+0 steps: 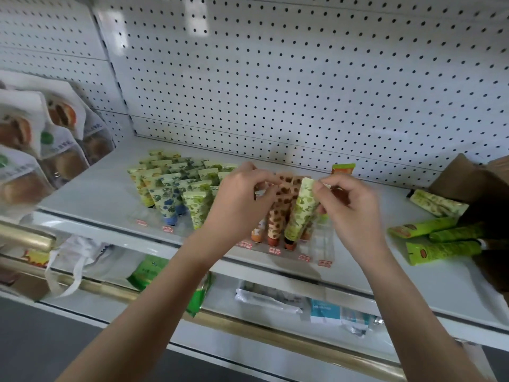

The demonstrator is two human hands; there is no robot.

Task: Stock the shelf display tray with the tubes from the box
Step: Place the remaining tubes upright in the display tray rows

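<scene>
A clear display tray (323, 248) with red labels along its front stands on the white shelf (104, 194), holding rows of patterned tubes (170, 188) cap-down. My right hand (347, 208) pinches the flat top of a green leaf-print tube (300, 213) that stands tilted in a right-hand slot. My left hand (242, 199) has its fingers curled on the brown-spotted tubes (281, 205) beside it. At the far right a brown cardboard box (468, 180) sits open, with several green tubes (440, 238) lying loose in front of it.
White pegboard (275, 78) backs the shelf. Bagged pastries (41, 139) hang at the left. Below, a lower shelf holds packets (270, 299) and a green pouch (146, 271). An orange-topped tube (343, 169) stands behind the tray.
</scene>
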